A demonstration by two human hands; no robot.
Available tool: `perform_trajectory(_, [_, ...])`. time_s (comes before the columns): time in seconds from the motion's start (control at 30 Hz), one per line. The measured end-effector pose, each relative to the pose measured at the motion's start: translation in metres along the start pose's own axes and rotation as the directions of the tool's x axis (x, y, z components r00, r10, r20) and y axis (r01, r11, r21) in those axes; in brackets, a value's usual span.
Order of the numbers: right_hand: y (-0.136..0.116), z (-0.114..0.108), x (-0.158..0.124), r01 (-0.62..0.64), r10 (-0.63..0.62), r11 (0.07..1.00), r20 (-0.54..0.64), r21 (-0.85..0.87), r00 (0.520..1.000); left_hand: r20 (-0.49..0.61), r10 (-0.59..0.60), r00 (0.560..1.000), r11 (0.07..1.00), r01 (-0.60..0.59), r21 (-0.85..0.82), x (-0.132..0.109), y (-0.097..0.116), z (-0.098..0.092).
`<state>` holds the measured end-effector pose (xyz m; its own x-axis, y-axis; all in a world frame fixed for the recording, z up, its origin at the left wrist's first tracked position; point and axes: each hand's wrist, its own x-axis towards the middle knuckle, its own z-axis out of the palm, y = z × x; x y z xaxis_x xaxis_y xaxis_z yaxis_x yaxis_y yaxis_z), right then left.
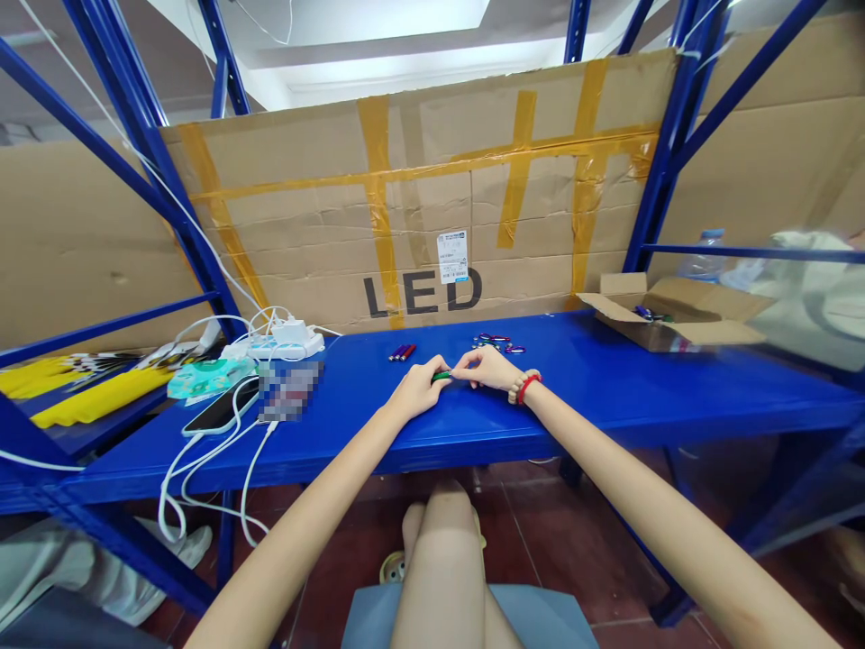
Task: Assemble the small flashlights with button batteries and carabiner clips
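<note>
My left hand (420, 389) rests on the blue tabletop, fingers closed round a small green tube (441, 375). At the tube's right end, the thumb and forefinger of my right hand (487, 368) are pinched together. Whatever they hold is too small to make out. A beaded bracelet and a red band circle my right wrist. Just beyond my left hand lie several short tubes (403, 352) in blue, purple and red, side by side. Behind my right hand is a loose group of small shiny coloured clips (496, 343), some ring-shaped.
An open cardboard box (666, 335) with small coloured pieces stands at the right. To the left are a phone (222, 410), a blurred-out item (290, 392), white cables, a power strip (287, 342) and a green packet (211, 379). Cardboard (304, 243) walls off the back between blue posts.
</note>
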<state>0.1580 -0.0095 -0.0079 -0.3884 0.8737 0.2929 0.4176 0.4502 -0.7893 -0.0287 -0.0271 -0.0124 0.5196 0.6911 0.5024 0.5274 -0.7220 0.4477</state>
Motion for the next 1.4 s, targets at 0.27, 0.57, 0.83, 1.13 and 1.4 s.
perform_trajectory(0.27, [-0.0061, -0.0009, -0.0026, -0.051, 0.051, 0.999, 0.003, -0.005, 0.999, 0.001, 0.002, 1.000, 1.000, -0.002, -0.012, 0.0003, 0.0002, -0.0004])
perform_trajectory(0.57, [-0.0054, -0.0011, -0.0033, -0.031, 0.031, 0.999, 0.003, -0.017, 1.000, 0.011, -0.013, 1.000, 1.000, 0.013, -0.019, -0.0002, 0.0025, -0.0011])
perform_trajectory(0.83, [-0.0086, 0.0005, -0.0048, -0.033, 0.033, 0.999, -0.004, 0.003, 0.999, 0.013, 0.009, 1.000, 1.000, -0.009, -0.028, -0.0012, 0.0011, -0.0009])
perform_trajectory(1.13, [-0.0088, -0.0014, -0.0059, -0.039, 0.039, 0.999, -0.010, -0.019, 0.999, 0.006, -0.004, 1.000, 0.999, 0.004, -0.032, -0.0005, 0.0018, -0.0003])
perform_trajectory(1.4, [-0.0081, -0.0003, -0.0042, -0.040, 0.040, 0.998, -0.015, 0.042, 0.999, -0.010, -0.008, 1.000, 1.000, 0.008, -0.025, 0.0005, 0.0007, 0.0015])
